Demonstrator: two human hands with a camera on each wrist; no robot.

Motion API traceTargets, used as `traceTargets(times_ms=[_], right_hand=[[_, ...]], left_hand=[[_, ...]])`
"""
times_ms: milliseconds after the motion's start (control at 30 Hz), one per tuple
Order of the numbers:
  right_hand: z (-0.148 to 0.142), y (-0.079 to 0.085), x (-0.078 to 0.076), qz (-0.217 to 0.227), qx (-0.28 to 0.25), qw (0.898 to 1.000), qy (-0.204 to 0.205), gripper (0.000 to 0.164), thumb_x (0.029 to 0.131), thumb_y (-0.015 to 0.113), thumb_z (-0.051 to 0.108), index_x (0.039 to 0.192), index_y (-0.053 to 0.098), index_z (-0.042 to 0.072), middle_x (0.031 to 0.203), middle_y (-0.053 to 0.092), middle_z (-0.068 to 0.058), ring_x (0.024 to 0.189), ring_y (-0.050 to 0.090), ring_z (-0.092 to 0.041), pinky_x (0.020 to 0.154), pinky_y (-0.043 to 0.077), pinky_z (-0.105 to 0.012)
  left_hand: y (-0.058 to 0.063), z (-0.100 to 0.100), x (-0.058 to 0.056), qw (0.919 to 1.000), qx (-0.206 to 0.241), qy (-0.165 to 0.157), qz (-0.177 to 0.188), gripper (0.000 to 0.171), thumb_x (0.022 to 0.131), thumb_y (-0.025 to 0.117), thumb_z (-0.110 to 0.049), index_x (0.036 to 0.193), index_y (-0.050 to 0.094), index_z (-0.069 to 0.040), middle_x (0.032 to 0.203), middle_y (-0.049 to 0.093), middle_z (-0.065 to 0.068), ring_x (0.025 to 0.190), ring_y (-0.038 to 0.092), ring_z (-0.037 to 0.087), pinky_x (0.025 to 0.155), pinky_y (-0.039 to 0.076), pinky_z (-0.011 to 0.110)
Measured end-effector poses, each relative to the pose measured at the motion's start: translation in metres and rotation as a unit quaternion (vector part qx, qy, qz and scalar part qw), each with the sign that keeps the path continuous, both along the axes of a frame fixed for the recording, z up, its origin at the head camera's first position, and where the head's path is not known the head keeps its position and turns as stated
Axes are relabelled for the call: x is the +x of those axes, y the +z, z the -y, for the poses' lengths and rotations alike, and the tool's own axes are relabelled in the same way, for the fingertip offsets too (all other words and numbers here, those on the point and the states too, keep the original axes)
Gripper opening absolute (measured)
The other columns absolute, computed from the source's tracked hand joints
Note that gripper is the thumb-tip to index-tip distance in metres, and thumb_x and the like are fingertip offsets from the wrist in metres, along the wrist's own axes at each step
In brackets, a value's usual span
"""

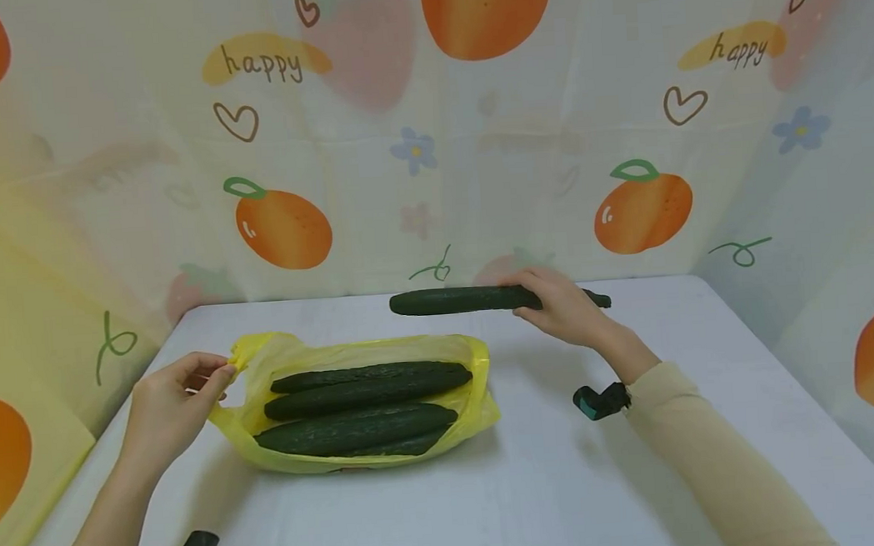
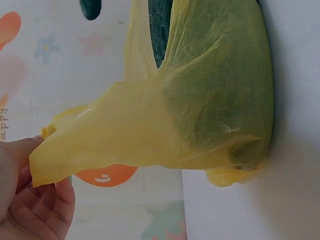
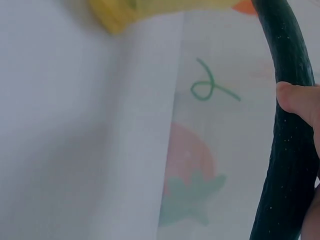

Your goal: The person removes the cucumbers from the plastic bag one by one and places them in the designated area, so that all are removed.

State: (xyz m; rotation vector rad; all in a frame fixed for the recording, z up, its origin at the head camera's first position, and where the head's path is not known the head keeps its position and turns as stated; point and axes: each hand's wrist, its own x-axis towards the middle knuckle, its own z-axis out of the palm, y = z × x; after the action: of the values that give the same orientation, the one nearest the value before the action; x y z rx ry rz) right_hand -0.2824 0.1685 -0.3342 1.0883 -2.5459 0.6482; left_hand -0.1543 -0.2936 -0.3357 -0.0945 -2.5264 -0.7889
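Observation:
A yellow plastic bag point(image 1: 481, 387) lies on the table, its mouth spread wide, with several dark green cucumbers point(image 1: 369, 391) side by side inside. My left hand point(image 1: 170, 406) pinches the bag's left handle between thumb and fingers and pulls it up and outward; the left wrist view shows the thin film point(image 2: 115, 135) stretched from those fingers. Above the table's far part, my right hand point(image 1: 559, 307) grips another cucumber point(image 1: 454, 300) near its right end. That cucumber is held level, behind the bag and to its right. In the right wrist view the thumb point(image 3: 295, 97) presses across it.
The white table point(image 1: 452, 514) reaches back to a cloth backdrop point(image 1: 475, 162) printed with oranges, hearts and flowers. Each wrist wears a black camera mount; the right one point(image 1: 601, 401) hangs over the table's right side.

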Motion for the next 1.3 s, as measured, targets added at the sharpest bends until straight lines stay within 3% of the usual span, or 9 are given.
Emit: traceTargets(times_ms=[333, 667, 1067, 1300], right_hand=[[-0.039, -0.009, -0.010, 0.011, 0.014, 1.000, -0.025, 0.040, 0.079, 0.070, 0.005, 0.118, 0.057, 0.007, 0.111, 0.061, -0.009, 0.102, 0.053, -0.027, 0.092, 0.041, -0.046], [-0.071, -0.016, -0.017, 0.054, 0.028, 0.997, -0.054, 0.039, 0.080, 0.069, 0.003, 0.116, 0.058, 0.007, 0.111, 0.061, -0.009, 0.101, 0.052, -0.028, 0.089, 0.042, -0.046], [-0.097, -0.027, -0.021, 0.127, 0.048, 0.987, -0.091, 0.036, 0.081, 0.066, 0.002, 0.116, 0.058, 0.005, 0.115, 0.060, -0.014, 0.105, 0.052, -0.030, 0.092, 0.042, -0.050], [-0.106, -0.034, -0.022, 0.136, 0.053, 0.985, -0.094, 0.036, 0.080, 0.067, 0.001, 0.115, 0.060, 0.006, 0.114, 0.061, -0.014, 0.103, 0.054, -0.031, 0.092, 0.042, -0.052]], left_hand=[[0.001, -0.002, 0.001, 1.0000, 0.001, -0.003, -0.001, 0.009, 0.085, 0.066, -0.015, 0.088, 0.066, -0.007, 0.075, 0.067, 0.009, 0.056, 0.051, -0.013, 0.042, 0.042, 0.017], [0.000, -0.002, 0.001, 1.0000, -0.001, -0.002, 0.004, 0.010, 0.085, 0.066, -0.016, 0.089, 0.066, -0.007, 0.076, 0.068, 0.010, 0.056, 0.051, -0.014, 0.043, 0.042, 0.017], [0.000, -0.001, 0.000, 1.0000, -0.002, -0.003, 0.003, 0.010, 0.085, 0.066, -0.017, 0.089, 0.066, -0.007, 0.075, 0.067, 0.010, 0.056, 0.051, -0.014, 0.042, 0.041, 0.017], [0.001, -0.001, 0.000, 1.0000, 0.001, 0.000, 0.006, 0.011, 0.086, 0.065, -0.018, 0.089, 0.066, -0.007, 0.075, 0.067, 0.009, 0.057, 0.051, -0.014, 0.042, 0.041, 0.017]])
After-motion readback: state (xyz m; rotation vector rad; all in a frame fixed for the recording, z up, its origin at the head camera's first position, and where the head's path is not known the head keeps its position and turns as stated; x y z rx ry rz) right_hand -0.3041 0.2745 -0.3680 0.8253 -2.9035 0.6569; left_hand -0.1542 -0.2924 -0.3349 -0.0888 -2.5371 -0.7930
